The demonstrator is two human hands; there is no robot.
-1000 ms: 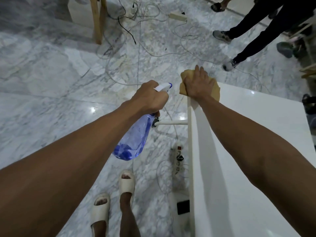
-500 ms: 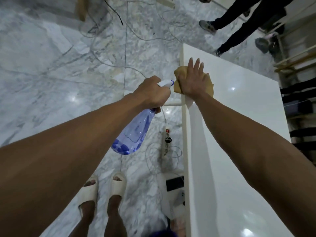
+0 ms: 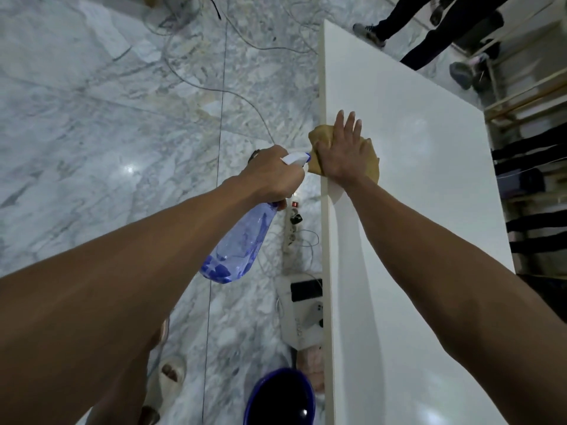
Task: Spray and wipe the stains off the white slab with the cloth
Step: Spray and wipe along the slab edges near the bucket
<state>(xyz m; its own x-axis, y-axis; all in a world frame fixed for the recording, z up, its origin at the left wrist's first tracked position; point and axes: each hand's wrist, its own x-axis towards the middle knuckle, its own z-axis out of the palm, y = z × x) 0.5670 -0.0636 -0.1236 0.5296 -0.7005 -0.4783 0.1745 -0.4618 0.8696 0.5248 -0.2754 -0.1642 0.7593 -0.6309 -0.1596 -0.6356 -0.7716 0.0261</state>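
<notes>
The white slab (image 3: 414,210) fills the right half of the view, its left edge running top to bottom. My right hand (image 3: 342,151) lies flat with straight fingers on a tan cloth (image 3: 369,162), pressing it onto the slab at that left edge. Just left of the edge, over the floor, my left hand (image 3: 271,176) grips the neck of a clear blue spray bottle (image 3: 237,245). The bottle's white nozzle (image 3: 296,157) points toward the cloth and its body hangs down toward me. No stain shows on the slab's bare surface.
A power strip (image 3: 293,228) and cables lie on the marble floor beside the slab. A white box with phones on it (image 3: 302,311) and a dark blue bucket (image 3: 279,397) sit lower down. A person's legs (image 3: 429,29) stand beyond the far corner. Wooden shelving (image 3: 534,96) is at right.
My right hand has slid the cloth toward me along the slab's left edge. The view has tilted down, showing more of the slab and the bucket. My left hand keeps the bottle beside the cloth.
</notes>
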